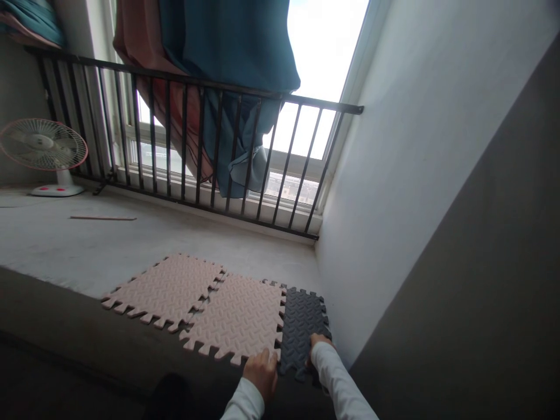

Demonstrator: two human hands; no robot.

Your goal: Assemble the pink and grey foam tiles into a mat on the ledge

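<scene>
Three interlocking foam mat tiles lie on the concrete floor. Two are pink (pixel 166 289) (pixel 238 318) and a narrower dark grey one (pixel 301 321) lies against the white wall. My left hand (pixel 261 370) rests with fingers curled on the near edge of the middle pink tile, by the seam with the dark tile. My right hand (pixel 318 343) presses on the near edge of the dark grey tile; its fingers are mostly hidden behind the white sleeve (pixel 339 385).
A black metal railing (pixel 196 146) guards the window, with teal (pixel 236 70) and reddish cloth (pixel 144 64) hanging over it. A small white fan (pixel 46 151) stands at far left. A thin wooden stick (pixel 102 218) lies on the floor. A white wall (pixel 415 175) closes the right.
</scene>
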